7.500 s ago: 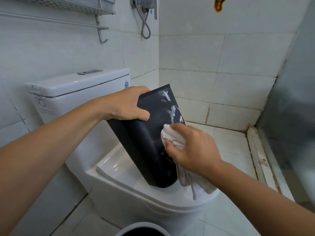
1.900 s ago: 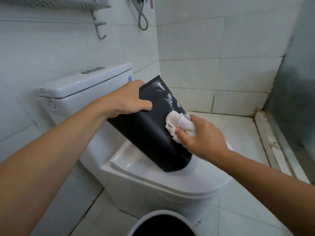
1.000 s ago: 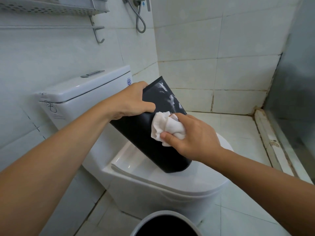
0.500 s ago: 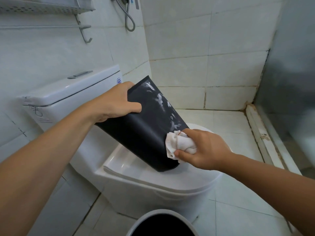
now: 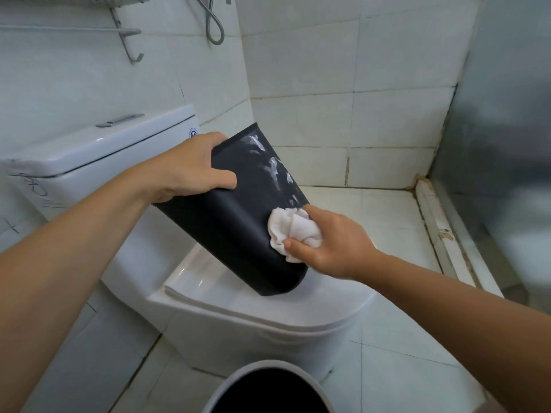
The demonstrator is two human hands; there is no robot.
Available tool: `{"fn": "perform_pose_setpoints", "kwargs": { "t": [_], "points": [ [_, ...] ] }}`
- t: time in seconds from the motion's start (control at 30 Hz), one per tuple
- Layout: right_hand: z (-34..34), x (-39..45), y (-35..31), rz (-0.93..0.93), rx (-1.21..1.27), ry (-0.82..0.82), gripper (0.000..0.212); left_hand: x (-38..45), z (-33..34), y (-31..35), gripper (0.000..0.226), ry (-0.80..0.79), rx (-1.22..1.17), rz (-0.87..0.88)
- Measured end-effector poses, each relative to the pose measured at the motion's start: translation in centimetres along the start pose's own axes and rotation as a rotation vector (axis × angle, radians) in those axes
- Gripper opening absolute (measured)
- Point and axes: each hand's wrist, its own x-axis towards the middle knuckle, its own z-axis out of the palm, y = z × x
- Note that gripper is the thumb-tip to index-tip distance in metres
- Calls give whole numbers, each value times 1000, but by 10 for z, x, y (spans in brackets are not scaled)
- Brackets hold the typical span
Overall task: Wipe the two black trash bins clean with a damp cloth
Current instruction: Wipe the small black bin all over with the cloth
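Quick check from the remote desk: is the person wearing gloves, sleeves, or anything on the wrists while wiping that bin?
No. Both forearms are bare as far up as the view shows, with no sleeve edge in sight. The left hand and the right hand are ungloved. No watch, band or ring shows on either wrist or on the fingers that can be seen.

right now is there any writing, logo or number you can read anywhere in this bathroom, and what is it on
Nothing here reads as text.
Round blue emblem on the front of the toilet tank: too small to read.
Dark scribbled marks on the tank's side: not legible as words.
Black bin: white smears only, no label.
White cloth: no print visible.
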Motion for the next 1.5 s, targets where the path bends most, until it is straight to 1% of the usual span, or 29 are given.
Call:
{"fn": "perform_pose_setpoints", "kwargs": {
  "t": [0.1, 0.2, 0.27, 0.37, 0.43, 0.53, 0.7, 0.87, 0.97, 1.13, 1.27, 1.33, 1.4, 1.5],
  "points": [
    [1, -18, 27, 45, -59, -55, 46, 0, 1, 3, 37, -2, -11, 4],
    [0, -21, 30, 68, -63, -54, 48, -1, 2, 6, 38, -10, -3, 16],
    [-1, -11, 19, 81, -45, -13, 45, -3, 2, 7, 37, -17, -21, 21],
    [-5, 16, -8, 80, 29, 91, 43, -3, 3, 10, 39, -41, -11, 44],
    [-9, 34, -22, 63, 40, 121, 41, -2, 2, 8, 38, -31, -11, 35],
    [-7, 44, -23, 45, 41, 100, 42, 0, 0, 1, 35, -17, -24, 5],
    [-1, 16, 13, 79, 1, 12, 33, 2, -4, -11, 32, 0, -67, -29],
    [-3, 1, 33, 105, -77, -36, 39, 5, -3, -9, 33, -3, -63, -7],
    [-6, 11, 24, 86, -106, -36, 43, 5, -3, -11, 34, -7, -66, 3],
    [-7, 43, -23, 25, 0, 96, 40, 4, -2, -9, 39, -20, -58, 21],
    [-13, 51, -40, -34, 3, 128, 40, 4, 0, -6, 41, -33, -50, 39],
    [-11, 40, -27, -31, -7, 97, 42, 5, -1, -7, 38, -32, -54, 26],
    [-7, 23, -4, 3, -46, 18, 43, 5, -3, -10, 36, -21, -74, 4],
    [-6, 0, 21, 40, -78, -50, 32, 6, -4, -13, 34, -12, -93, 2]
  ]
}}
